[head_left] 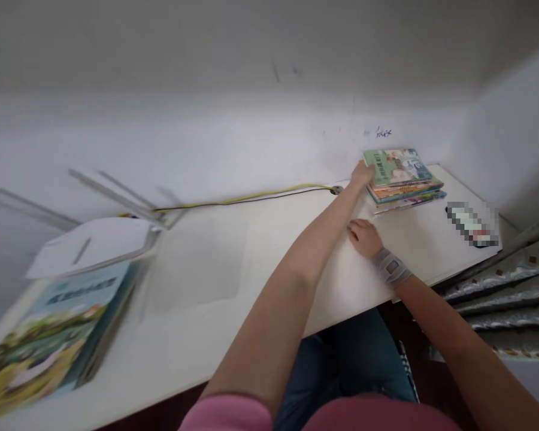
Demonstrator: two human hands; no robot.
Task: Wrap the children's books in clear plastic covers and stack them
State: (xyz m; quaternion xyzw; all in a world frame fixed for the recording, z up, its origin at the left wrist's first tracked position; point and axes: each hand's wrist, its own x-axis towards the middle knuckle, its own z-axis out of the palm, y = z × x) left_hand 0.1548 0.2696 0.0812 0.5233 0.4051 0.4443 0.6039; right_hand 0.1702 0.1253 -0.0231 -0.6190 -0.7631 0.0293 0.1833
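A stack of thin picture books lies on the white desk near the wall at the right. The top book has a green and blue illustrated cover. My left hand is closed on the left edge of the upper books, thumb over the top cover; its other fingers are mostly hidden. In front of the stack, my right hand rests on the desktop with its fingers curled and nothing visible in them. A grey band with a square face is around my right wrist.
More picture books lie at the desk's left, beside a white lamp-like object with thin arms. A yellow and black cable runs along the wall to a desk hole. A pixelated phone-like object lies at the right, near silvery patterned folds.
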